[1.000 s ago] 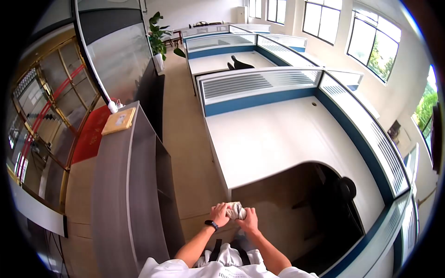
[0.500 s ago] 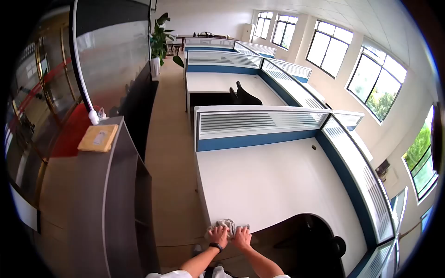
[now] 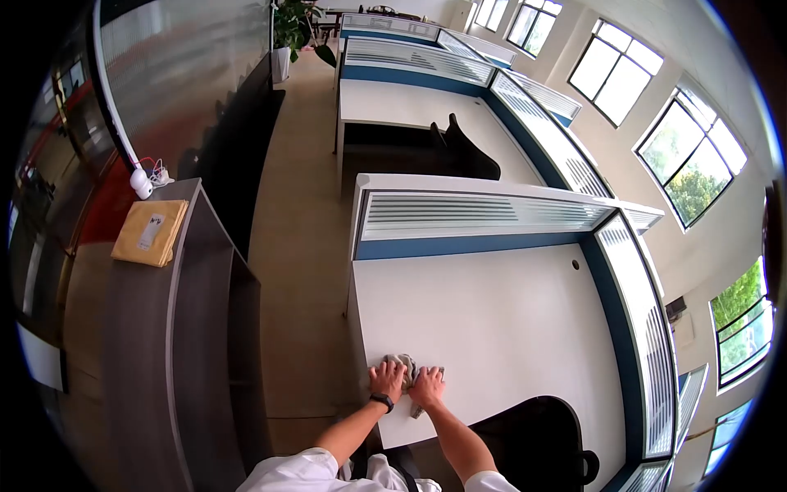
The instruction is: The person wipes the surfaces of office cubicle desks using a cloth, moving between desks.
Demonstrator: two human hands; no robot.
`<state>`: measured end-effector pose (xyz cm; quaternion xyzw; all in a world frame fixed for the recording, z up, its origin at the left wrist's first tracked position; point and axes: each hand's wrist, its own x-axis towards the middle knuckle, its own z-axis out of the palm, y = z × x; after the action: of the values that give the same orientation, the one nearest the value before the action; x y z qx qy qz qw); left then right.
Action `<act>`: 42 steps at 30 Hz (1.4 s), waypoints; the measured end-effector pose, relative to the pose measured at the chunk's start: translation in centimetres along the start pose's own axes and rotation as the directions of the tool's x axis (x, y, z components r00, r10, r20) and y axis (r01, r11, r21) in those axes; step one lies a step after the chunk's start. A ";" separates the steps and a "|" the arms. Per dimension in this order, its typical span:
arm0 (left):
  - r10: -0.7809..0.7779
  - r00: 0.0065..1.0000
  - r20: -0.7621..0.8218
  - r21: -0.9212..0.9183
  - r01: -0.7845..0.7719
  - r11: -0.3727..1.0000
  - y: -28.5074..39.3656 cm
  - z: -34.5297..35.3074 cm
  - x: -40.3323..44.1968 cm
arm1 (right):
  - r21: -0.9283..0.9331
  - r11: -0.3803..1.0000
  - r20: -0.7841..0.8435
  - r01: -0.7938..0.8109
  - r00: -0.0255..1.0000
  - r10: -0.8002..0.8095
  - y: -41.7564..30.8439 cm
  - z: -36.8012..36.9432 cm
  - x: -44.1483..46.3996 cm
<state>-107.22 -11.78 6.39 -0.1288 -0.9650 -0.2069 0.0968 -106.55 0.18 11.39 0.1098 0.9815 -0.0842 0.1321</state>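
Note:
A crumpled greyish cloth (image 3: 402, 361) lies bunched on the white desk (image 3: 484, 320), near the desk's left front corner. My left hand (image 3: 386, 380), with a dark band on its wrist, grips the cloth from its left side. Close beside it, my right hand (image 3: 426, 385) is closed on the cloth's right side, and a bit of cloth sticks out below that hand. The fingers of both hands point away from me. Folds of cloth show between and in front of them, while the palms are hidden.
A black chair (image 3: 533, 443) stands against the desk's front edge at right. Low partitions (image 3: 484, 213) border the desk at the back and right. Across the aisle, a grey cabinet (image 3: 147, 328) carries a yellow envelope-like packet (image 3: 150, 233) and a white device (image 3: 142, 183).
Both hands have moved forward with the cloth, from the desk's front edge further onto its top. The view has tilted lower.

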 end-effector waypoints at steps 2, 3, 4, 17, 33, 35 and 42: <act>-0.008 1.000 -0.026 -0.003 0.008 1.000 -0.2 -0.2 2.2 | 0.009 0.999 0.009 0.031 0.999 -0.031 -0.1 -0.8 2.5; 0.002 1.000 -0.003 0.029 -0.002 1.000 -0.3 -0.7 3.7 | -0.006 0.999 0.007 0.044 0.999 -0.044 -0.4 -1.4 4.0; 0.015 0.998 -0.065 0.008 -0.015 1.000 -0.6 -0.5 5.0 | -0.020 0.998 0.013 0.057 0.998 -0.057 -0.6 -1.7 5.1; -0.140 0.973 -0.184 0.114 0.162 0.980 -4.6 2.8 28.5 | 0.003 0.991 -0.181 0.135 0.975 -0.132 -5.9 -8.3 28.8; -0.227 0.964 -0.139 0.168 0.249 0.954 -5.3 4.4 28.2 | 0.002 0.939 -0.243 0.344 0.911 -0.334 -4.3 -6.6 30.8; -0.263 0.961 -0.085 0.157 0.273 0.949 -4.6 4.1 26.6 | -0.004 0.919 -0.256 0.394 0.888 -0.381 -3.3 -6.0 29.7; -0.367 0.878 0.308 0.206 0.315 0.927 -0.4 1.7 15.9 | 0.045 0.898 -0.110 0.438 0.895 -0.431 1.5 -2.6 18.6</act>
<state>-122.66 -8.10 8.49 0.0171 -0.9872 -0.1224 -0.1005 -124.28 5.75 8.51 -0.1038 0.9830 -0.1395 0.0583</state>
